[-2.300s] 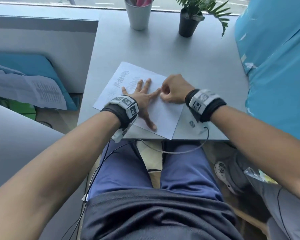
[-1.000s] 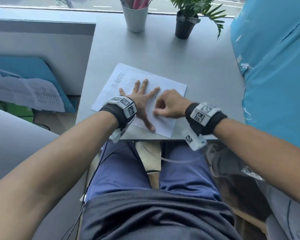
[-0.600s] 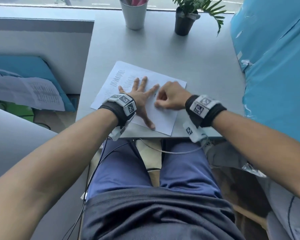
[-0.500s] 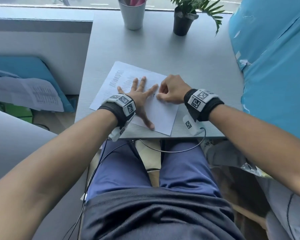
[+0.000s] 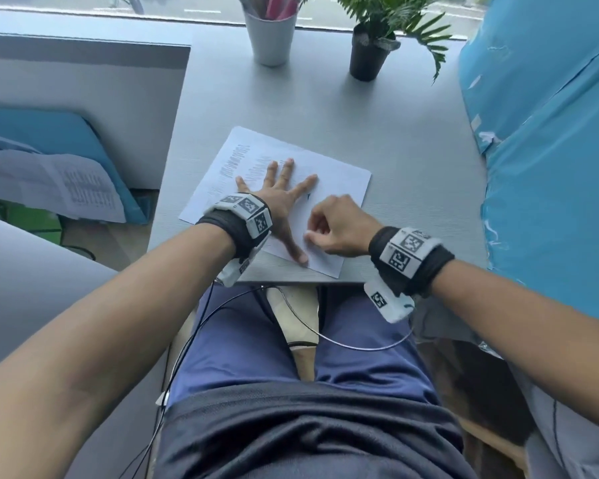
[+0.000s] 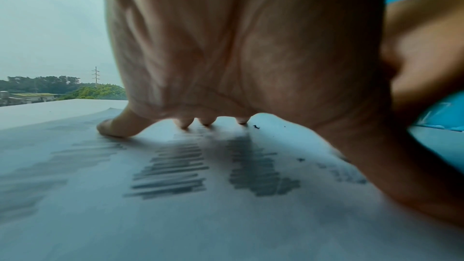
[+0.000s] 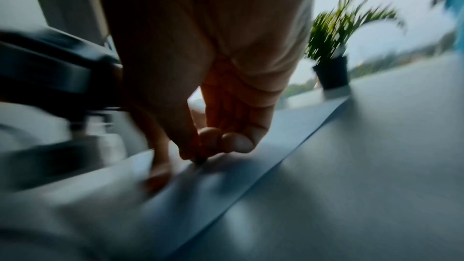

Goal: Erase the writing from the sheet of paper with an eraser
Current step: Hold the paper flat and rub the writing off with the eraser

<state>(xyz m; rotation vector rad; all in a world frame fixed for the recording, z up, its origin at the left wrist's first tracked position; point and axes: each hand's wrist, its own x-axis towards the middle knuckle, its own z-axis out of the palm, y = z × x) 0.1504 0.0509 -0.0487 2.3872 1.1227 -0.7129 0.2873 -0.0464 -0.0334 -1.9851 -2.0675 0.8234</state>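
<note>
A white sheet of paper point(image 5: 339, 178) lies slanted near the front of the grey table point(image 5: 412, 140), with pencil writing point(image 5: 236, 160) on its left part. My left hand point(image 5: 284, 188) presses flat on the sheet with fingers spread; the left wrist view shows its fingertips point(image 6: 110, 128) on the paper point(image 6: 226, 225) over smudged lines point(image 6: 170, 170). My right hand point(image 5: 310, 233) is curled just right of the left thumb and pinches a small eraser point(image 5: 306, 232) against the sheet. Motion blurs the right wrist view, where the eraser tip point(image 7: 200, 160) touches the paper point(image 7: 155, 211). Dark crumbs point(image 6: 256, 126) lie nearby.
At the back of the table stand a grey cup of pens point(image 5: 272, 36) and a potted plant point(image 5: 369, 57). A blue wrapped bulk point(image 5: 550, 150) lines the right side. The table's front edge point(image 5: 291, 281) is just below both hands. Printed papers point(image 5: 66, 188) lie off to the left.
My right hand has slid along the sheet toward me, from beside the left index fingertip to beside the left thumb, still pinching the eraser. The left hand stays pressed flat.
</note>
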